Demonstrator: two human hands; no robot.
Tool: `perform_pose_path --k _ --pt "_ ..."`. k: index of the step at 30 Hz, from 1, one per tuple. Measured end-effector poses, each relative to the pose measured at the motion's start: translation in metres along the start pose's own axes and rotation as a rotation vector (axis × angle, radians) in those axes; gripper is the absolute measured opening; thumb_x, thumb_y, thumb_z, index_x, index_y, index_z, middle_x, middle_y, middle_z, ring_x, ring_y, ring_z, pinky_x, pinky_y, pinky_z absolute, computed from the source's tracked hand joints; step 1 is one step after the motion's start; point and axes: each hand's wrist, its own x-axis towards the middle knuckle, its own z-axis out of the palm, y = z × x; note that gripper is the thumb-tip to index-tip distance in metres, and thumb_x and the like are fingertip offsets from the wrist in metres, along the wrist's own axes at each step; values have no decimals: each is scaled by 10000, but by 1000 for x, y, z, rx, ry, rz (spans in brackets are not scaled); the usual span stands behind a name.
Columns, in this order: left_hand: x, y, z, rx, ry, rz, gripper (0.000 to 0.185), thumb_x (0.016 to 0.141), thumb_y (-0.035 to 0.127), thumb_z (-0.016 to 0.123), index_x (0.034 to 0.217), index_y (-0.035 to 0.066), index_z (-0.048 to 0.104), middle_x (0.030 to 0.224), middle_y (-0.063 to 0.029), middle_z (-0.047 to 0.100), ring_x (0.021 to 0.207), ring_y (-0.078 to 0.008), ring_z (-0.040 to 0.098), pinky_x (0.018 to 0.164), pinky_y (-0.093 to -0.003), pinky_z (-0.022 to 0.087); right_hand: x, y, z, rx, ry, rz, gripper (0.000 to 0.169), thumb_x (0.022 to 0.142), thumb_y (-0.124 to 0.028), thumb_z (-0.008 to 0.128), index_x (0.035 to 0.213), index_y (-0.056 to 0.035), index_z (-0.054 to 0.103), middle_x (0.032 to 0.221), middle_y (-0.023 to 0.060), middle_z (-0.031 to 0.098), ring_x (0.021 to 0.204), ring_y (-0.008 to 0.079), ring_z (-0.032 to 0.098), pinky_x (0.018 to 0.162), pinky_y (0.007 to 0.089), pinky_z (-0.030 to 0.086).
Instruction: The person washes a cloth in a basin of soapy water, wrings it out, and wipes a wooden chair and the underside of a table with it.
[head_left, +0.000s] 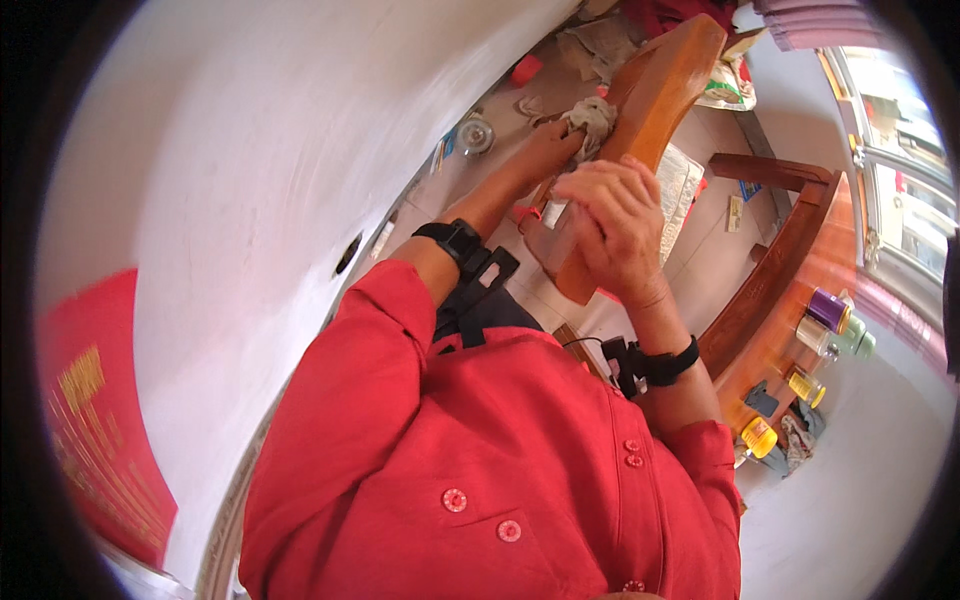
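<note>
A varnished wooden furniture piece (667, 90) with a thick, curved edge stands tilted in front of me. My left hand (556, 146) holds a crumpled pale cloth (591, 124) against its left side. My right hand (619, 217) is on the near part of the wood, fingers curled over its edge. The palm is hidden, so the exact contact there is partly out of sight. Both wrists wear black straps. Beneath the wood, a pale patterned cushion or pad (679, 199) partly shows.
A white wall (247, 165) runs along the left. On the tiled floor beside it is a clear round container (475, 136). To the right, a wooden table (821, 255) bears a purple canister (828, 310) and yellow-lidded jars (759, 437). Bags and cloths (604, 45) lie at the far end.
</note>
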Motion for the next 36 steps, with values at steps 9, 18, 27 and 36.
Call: perform_pose_path --k 9,18,27,36 --pt "-83 -14 -1 -249 -63 -141 248 915 243 517 1047 47 592 816 26 559 661 -66 508 567 -235 432 -6 -1 7 2 34 38 163 791 -56 584 945 -81 631 908 38 655 941 230 606 963 421 389" --pt "-63 -29 17 -441 0 -159 233 920 76 481 1122 40 591 995 -14 626 885 -73 558 742 -252 483 -2 -2 1 11 -8 65 182 748 -50 624 924 -88 647 846 27 644 884 208 610 935 399 391" --pt "59 -70 17 77 68 175 235 818 33 528 1044 -16 569 977 -213 632 933 -322 612 816 -380 465 -3 5 2 52 -2 82 247 691 -65 644 935 -102 653 853 27 643 906 188 603 938 386 393" --pt "175 -50 32 113 233 340 255 777 70 603 1021 10 557 1021 -249 563 974 -435 543 805 -446 446 -4 7 1 59 -16 119 270 670 -67 670 936 -107 662 870 18 642 911 172 608 941 376 392"
